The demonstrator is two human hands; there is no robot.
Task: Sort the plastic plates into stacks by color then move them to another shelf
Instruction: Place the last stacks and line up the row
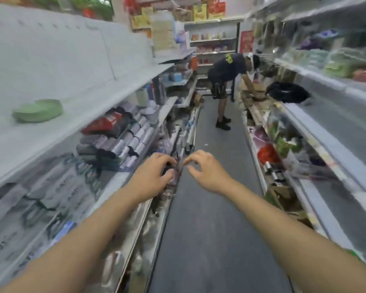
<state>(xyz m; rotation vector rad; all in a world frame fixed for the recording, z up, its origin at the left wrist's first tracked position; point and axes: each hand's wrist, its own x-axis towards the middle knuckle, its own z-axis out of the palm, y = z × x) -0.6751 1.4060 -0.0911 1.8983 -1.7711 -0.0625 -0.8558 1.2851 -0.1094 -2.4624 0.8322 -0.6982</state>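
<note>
Frame motion-blurred; fine texture mostly unreadable.
- Green plates (pixel 38 110): smooth plastic, soft sheen, pale green, stacked on the shelf board (pixel 76 96).
- Shelf board: looks like painted sheet metal, matt white-grey; back panel the same finish.
- Floor (pixel 211 187): dark grey, matt, even surface.
- Packaged goods (pixel 123 140) on lower left shelf: glossy film wrapping with bright highlights.
- Red pack (pixel 106 123): shiny plastic wrap.
- Black item (pixel 287 93) on right shelf: matt, material cannot be told.
- Other person's shirt (pixel 226 64): dark matt cloth.
</note>
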